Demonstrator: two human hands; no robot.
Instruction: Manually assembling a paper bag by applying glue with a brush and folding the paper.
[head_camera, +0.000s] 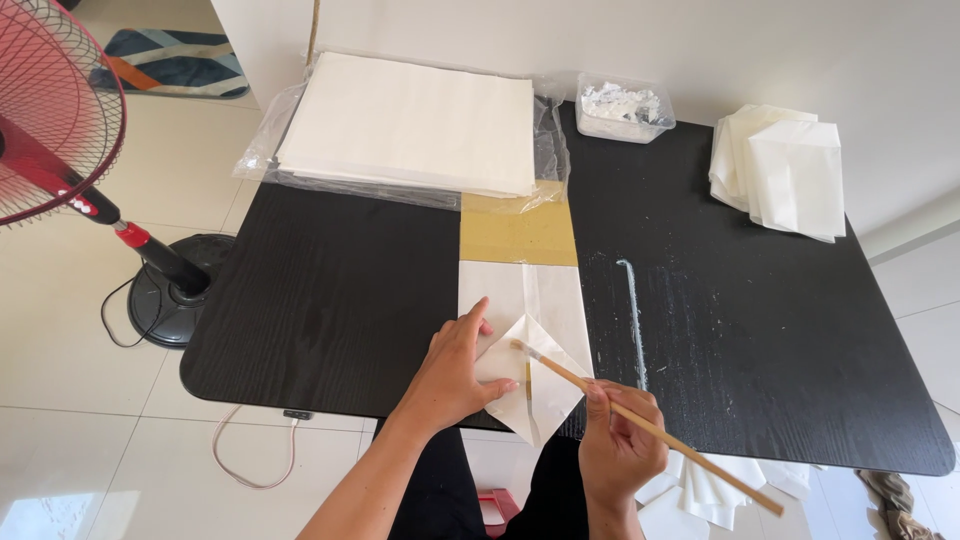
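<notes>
A folded white paper piece (530, 330) lies on a black table (330, 290), its lower end folded into a diamond shape. My left hand (455, 370) presses flat on the left side of that fold. My right hand (620, 440) grips a long thin wooden-handled brush (640, 425), whose tip touches the paper near the fold's centre. A tan cardboard strip (520, 232) lies under the paper's far end.
A big stack of white sheets in clear plastic (410, 125) sits at the back. A clear tub of white paste (622, 108) and a pile of folded paper pieces (785, 170) are at the back right. A red fan (60, 110) stands left.
</notes>
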